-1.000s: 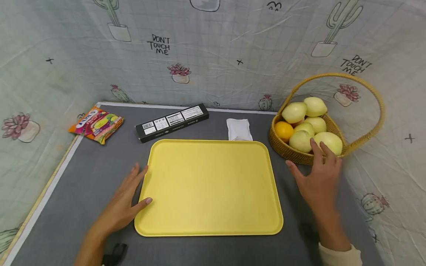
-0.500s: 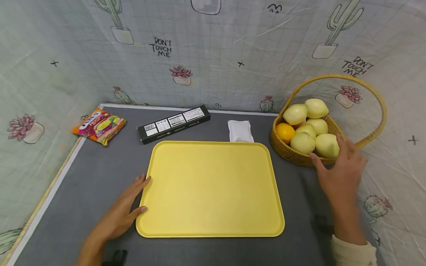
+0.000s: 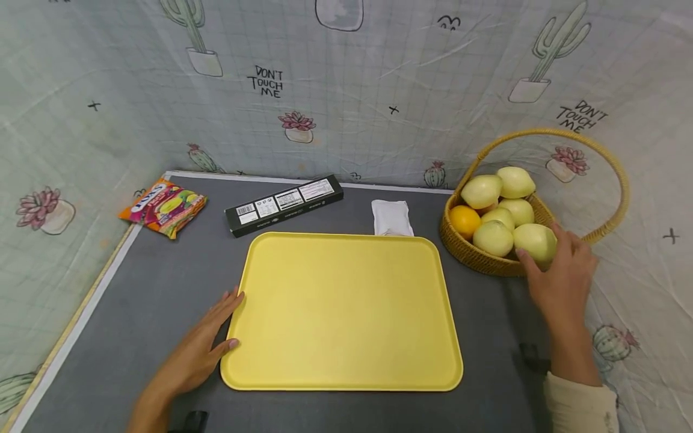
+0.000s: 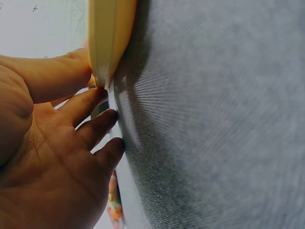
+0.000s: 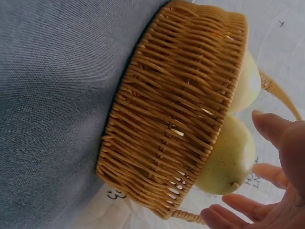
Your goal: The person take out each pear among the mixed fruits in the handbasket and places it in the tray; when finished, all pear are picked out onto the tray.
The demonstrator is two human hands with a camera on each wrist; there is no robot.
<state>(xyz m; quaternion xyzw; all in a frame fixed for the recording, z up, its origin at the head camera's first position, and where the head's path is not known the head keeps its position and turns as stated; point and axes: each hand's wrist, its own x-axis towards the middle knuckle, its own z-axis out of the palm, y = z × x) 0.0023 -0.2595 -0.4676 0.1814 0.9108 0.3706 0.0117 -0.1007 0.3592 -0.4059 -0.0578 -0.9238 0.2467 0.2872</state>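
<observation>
My left hand point(image 3: 197, 349) rests along the left edge of a yellow tray point(image 3: 346, 313), thumb and fingers extended. The left wrist view has its fingertips right at the tray rim point(image 4: 105, 47). Over the front right of a wicker basket point(image 3: 482, 261), my right hand point(image 3: 568, 279) spreads its thumb and fingers about a pale green fruit point(image 3: 535, 242). Seen from the right wrist, the thumb stands off this fruit point(image 5: 228, 155) while the fingertips come close to its far side. More pale green fruits point(image 3: 492, 237) and an orange point(image 3: 464, 221) fill the basket.
Behind the tray lie a long black box point(image 3: 284, 204) and a small white packet point(image 3: 392, 218). A colourful snack bag point(image 3: 165, 207) sits at the back left corner. The basket's tall handle point(image 3: 617, 174) arches up near the patterned cloth wall point(image 3: 352, 90).
My right hand has moved right, from the basket's front to around the front right fruit. My left hand has slid slightly toward me along the tray edge.
</observation>
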